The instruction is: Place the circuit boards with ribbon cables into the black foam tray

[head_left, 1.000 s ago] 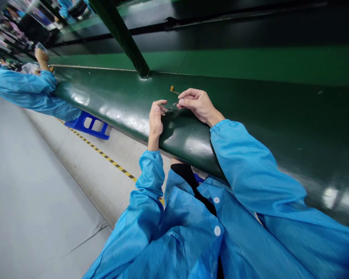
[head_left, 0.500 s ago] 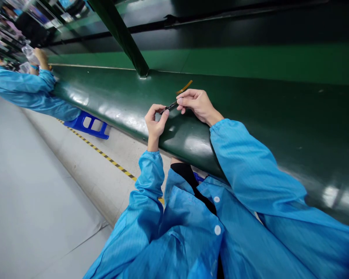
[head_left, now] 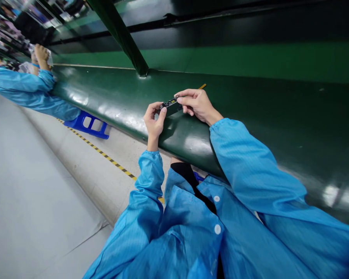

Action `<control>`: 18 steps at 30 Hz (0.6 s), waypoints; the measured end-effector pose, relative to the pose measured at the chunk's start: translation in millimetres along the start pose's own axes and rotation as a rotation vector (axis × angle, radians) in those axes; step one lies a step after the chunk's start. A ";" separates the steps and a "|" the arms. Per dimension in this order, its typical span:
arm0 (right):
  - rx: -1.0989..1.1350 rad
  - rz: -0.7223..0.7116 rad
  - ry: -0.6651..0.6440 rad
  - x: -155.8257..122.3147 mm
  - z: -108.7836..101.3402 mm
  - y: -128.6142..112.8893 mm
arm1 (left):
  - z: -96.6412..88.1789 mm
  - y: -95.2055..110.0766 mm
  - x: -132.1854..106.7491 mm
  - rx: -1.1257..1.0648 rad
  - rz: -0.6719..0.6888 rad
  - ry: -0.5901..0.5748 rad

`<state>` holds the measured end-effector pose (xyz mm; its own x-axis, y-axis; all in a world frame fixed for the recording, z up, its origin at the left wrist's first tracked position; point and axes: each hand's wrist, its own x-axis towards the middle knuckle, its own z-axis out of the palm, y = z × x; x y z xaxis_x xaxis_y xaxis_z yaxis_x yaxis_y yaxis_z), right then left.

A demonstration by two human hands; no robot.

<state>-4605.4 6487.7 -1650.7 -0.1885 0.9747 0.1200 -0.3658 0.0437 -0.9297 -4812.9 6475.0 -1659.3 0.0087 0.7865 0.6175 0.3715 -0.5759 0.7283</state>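
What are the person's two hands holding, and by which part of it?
A small black component, pinched at its two ends: left hand at one, right hand at the other.

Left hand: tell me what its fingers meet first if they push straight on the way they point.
Probably the small black part that the left hand and right hand already pinch; depth is unclear.

We see our left hand (head_left: pixel 152 123) and right hand (head_left: pixel 198 104) near the middle of the frame, holding a small black component (head_left: pixel 170 107) between them, fingers (head_left: pixel 182 100) pinching each end, above the glossy green bench (head_left: pixel 250 116). A thin orange strip (head_left: pixel 203 86) pokes out behind the right hand. In the upper left, a co-worker's hand (head_left: pixel 41 54) rises from a blue sleeve (head_left: pixel 23 87). A blue stool (head_left: pixel 88 126) stands at left centre.
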 end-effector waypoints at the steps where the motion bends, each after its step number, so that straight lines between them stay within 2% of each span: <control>1: -0.001 -0.001 0.002 0.0 0.0 0.1 | 0.1 -0.1 -0.2 0.001 0.004 0.000; 10: -0.003 -0.007 -0.021 -0.2 0.2 -1.0 | 1.0 -2.2 -0.5 0.014 0.021 0.020; 18: 0.003 -0.063 -0.045 0.6 1.0 0.5 | 0.7 1.5 -0.9 0.025 0.097 0.061</control>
<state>-4606.6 6488.1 -1650.8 -0.2060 0.9591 0.1941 -0.3806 0.1042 -0.9189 -4811.7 6473.7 -1658.9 -0.0108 0.7121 0.7020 0.3946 -0.6420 0.6573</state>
